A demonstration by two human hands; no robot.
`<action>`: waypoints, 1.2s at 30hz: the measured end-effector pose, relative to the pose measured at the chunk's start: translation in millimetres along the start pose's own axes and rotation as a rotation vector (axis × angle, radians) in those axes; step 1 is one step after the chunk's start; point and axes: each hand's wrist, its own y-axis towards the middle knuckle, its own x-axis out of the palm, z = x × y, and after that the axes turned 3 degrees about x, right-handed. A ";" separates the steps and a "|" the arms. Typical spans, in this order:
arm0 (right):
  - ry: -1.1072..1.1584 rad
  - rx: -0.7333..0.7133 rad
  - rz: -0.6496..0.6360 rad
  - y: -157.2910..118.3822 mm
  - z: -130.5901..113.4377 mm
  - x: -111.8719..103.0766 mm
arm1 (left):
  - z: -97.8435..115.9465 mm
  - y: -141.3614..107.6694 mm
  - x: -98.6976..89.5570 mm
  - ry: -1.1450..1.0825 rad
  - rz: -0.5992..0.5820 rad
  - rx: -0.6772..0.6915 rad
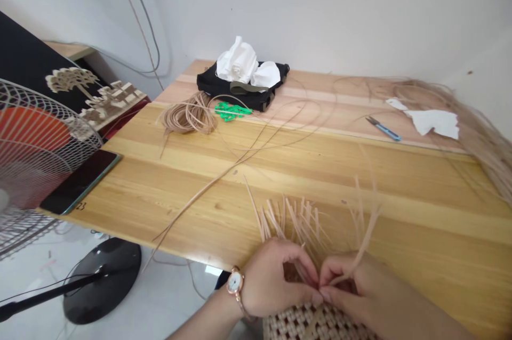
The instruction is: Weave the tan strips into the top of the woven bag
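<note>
A pale woven piece (294, 324) with an open lattice pattern lies at the bottom of the view, at the table's front edge. Loose rattan strips (296, 217) fan upward from its far side. My left hand (276, 276), with a watch at the wrist, pinches at the edge of the weave. Right beside it, my right hand (352, 289) has thumb and forefinger closed on a rattan strip (366, 239) that stands up past the knuckles. The fingertips of both hands meet, and they hide the exact spot where the strips cross.
On the wooden table (192, 169) are a rattan coil (192, 113), green clips (230, 111), a black bag (248, 97) under crumpled tissue (238, 60), thread snips (384, 128), torn paper (434, 122) and loose strands (480, 137). A phone (80, 183) lies at the left edge beside a fan (36, 153).
</note>
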 end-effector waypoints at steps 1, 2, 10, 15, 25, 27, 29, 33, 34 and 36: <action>-0.002 -0.003 0.008 0.1 -0.5 1.1 | 0.8 0.5 0.2 -0.038 -0.007 -0.023; 0.004 -0.008 0.019 0.1 -0.1 2.2 | 1.9 0.8 0.0 -0.059 -0.006 -0.037; 0.064 0.024 0.097 -1.0 11.4 7.6 | 13.2 2.1 -8.8 0.112 0.001 0.027; 0.064 0.003 0.114 -0.1 9.3 7.2 | 9.2 -1.1 -13.7 0.163 -0.035 0.032; 0.094 -0.036 -0.069 13.7 -10.4 11.6 | 11.3 -16.9 -19.2 0.261 0.174 0.095; 0.053 -0.049 -0.102 17.5 -8.9 12.7 | 11.7 -18.3 -18.3 0.198 0.199 0.076; 0.031 -0.039 -0.156 18.8 -7.1 13.4 | 10.8 -19.8 -17.1 0.147 0.214 0.070; -0.050 -0.052 -0.192 16.2 -7.6 13.3 | 6.5 -22.2 -15.3 0.076 0.229 0.072; -0.080 -0.054 -0.186 15.3 -8.7 12.9 | 5.3 -22.5 -15.2 0.058 0.238 0.077; -0.127 -0.064 -0.169 14.1 -11.7 11.7 | 3.3 -22.9 -15.6 0.032 0.250 0.084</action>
